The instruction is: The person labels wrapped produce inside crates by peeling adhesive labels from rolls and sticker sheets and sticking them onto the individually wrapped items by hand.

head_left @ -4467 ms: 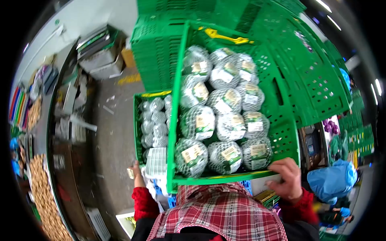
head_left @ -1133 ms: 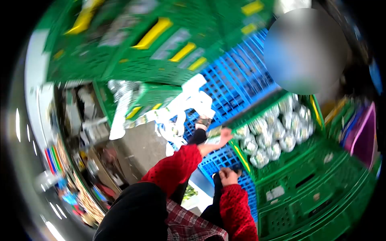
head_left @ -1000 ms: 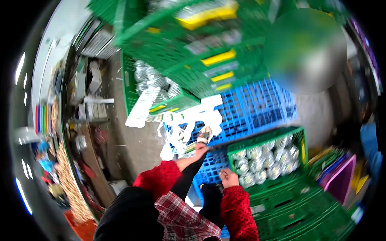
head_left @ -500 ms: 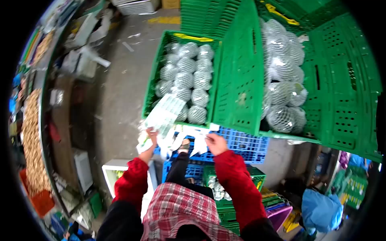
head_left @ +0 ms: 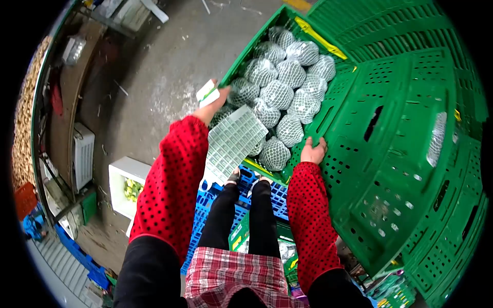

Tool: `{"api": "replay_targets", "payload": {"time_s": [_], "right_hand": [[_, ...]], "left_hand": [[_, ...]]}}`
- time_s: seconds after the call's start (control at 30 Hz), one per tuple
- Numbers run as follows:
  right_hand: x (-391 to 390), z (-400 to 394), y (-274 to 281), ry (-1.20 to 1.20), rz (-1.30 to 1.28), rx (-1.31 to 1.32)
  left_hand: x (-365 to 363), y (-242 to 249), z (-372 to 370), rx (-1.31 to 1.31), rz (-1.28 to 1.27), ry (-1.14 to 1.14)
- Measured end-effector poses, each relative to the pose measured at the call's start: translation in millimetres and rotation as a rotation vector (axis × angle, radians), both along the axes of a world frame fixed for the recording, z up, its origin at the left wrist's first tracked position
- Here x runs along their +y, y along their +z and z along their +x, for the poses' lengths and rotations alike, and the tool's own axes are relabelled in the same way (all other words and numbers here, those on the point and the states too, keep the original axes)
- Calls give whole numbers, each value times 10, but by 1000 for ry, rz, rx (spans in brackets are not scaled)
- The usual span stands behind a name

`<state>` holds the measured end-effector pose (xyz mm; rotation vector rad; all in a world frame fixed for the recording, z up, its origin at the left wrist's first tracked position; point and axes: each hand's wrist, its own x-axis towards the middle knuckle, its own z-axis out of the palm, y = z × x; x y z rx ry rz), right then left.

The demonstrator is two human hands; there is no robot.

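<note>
Since the earlier frame, the right hand (head_left: 314, 151) has left the white strips at the near end of the green crate (head_left: 248, 54) and come to its right-hand wall, while the left hand (head_left: 213, 104) has moved up along the left side.

Nearest is the red plaid apron (head_left: 236, 269), with dark-clad legs (head_left: 264, 220) beyond it and the two red dotted sleeves (head_left: 172, 179) reaching forward on either side. Between the legs and to their right, parts of a lower crate (head_left: 285, 233) show, and blue pallets (head_left: 203, 223) lie around the feet.

Just beyond the feet, the label sheet (head_left: 236, 141) slants over the crate's near left corner, covering part of the netted bundles (head_left: 277, 95). The right hand's fingers are loosely spread against the wall, released, with nothing seen in them. At the left rim, the left hand's fingers are grasping a white-and-green piece (head_left: 207, 94) (too blurred to read). The bundles, round and in pale mesh, fill the crate up toward its yellow handle (head_left: 321, 38) at the far end.

A white box (head_left: 120, 195) with yellow-green produce (head_left: 133, 190) sits off to the left. Green crates (head_left: 390, 154) rise on the right, and tan pieces (head_left: 25, 128) line the far-left edge.
</note>
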<state>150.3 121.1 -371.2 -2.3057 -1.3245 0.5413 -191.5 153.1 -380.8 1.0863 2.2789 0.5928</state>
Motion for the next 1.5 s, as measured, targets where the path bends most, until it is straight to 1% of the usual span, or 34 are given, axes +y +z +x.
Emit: {"api": "replay_targets", "payload": {"time_s": [0.07,0.13,0.17,0.2,0.23,0.27,0.3,0.33,0.4,0.47,0.5,0.6,0.63,0.67,0.73,0.77,0.8,0.87,0.9,0.97,1.0,1.03,1.07,1.1,1.13,1.17,1.2,1.27,1.3,1.33,1.4,1.43,1.47,1.5], "right_hand": [[-36,-109,-16,41,-6,-63],[-52,-106,-71,72,0,-124],[-46,-88,-88,74,60,-88],[-56,-91,-77,73,120,-49],[-27,-101,-37,53,116,29],[31,-110,-22,50,120,34],[79,-127,-5,35,99,2],[135,-129,-19,22,74,-29],[301,-46,-147,31,74,-53],[446,-5,-308,8,64,-52],[520,6,-380,50,113,305],[725,-30,-533,30,104,307],[775,59,-517,7,-36,383],[856,115,-473,-10,-162,454],[738,45,-379,31,-132,385],[593,-121,-136,24,-51,453],[496,-203,185,75,-155,428],[259,-282,560,152,-217,617],[114,-317,667,269,-237,587],[-193,-451,1099,274,-310,692],[-367,-465,1238,302,-339,712],[-506,-504,1515,335,-356,723],[-600,-530,1823,351,-435,704],[-614,-381,1819,378,-428,732],[-669,-331,1952,410,-428,760],[-699,-277,2124,442,-393,791],[-691,-226,2311,451,-376,804],[-667,-146,2763,516,-347,909],[-615,-75,2953,530,-349,914],[-580,-101,3003,519,-294,970],[-627,76,3387,566,-225,1008],[-662,113,3589,589,-167,1015],[-663,173,3663,607,-131,1055],[-686,228,3756,630,-86,996]], "left_hand": [[260,-199,-19,-3,-29,-102],[326,-388,-67,142,25,-94],[304,-469,-109,194,109,-154],[230,-504,-173,194,105,-155],[188,-532,-252,242,147,-272],[150,-490,-277,291,189,-388],[63,-456,-273,298,287,-420],[-6,-384,-284,139,303,-398],[-80,-384,-296,291,224,-409],[-107,-441,-362,233,68,-303],[-185,-453,-419,230,64,-260],[-459,-263,-470,236,39,-248],[-511,-218,-456,149,24,-189],[-571,-146,-470,158,41,-180],[-800,147,-552,287,-48,-227],[-918,356,-625,238,-96,-142],[-1058,553,-693,190,-149,-62],[-1456,822,-929,172,67,-26],[-1664,1044,-1034,168,13,-16],[-2110,1539,-1155,160,-100,-4],[-2351,1818,-1213,152,-166,-6],[-2647,2001,-1292,126,-184,30],[-2904,2185,-1319,98,-204,66],[-2880,2375,-1113,75,-242,87],[-2951,2720,-983,51,-285,115],[-3245,2749,-1066,27,-159,135],[-3251,3004,-948,79,-132,119],[-3280,3513,-761,2,-90,178],[-3110,3905,-513,167,-211,171],[-3250,3546,-827,232,-95,108],[-3137,4336,-422,363,-170,109],[-3111,4469,-303,413,-97,99],[-3109,4489,-338,615,-10,-37],[-3140,4378,-426,428,72,77]]}}
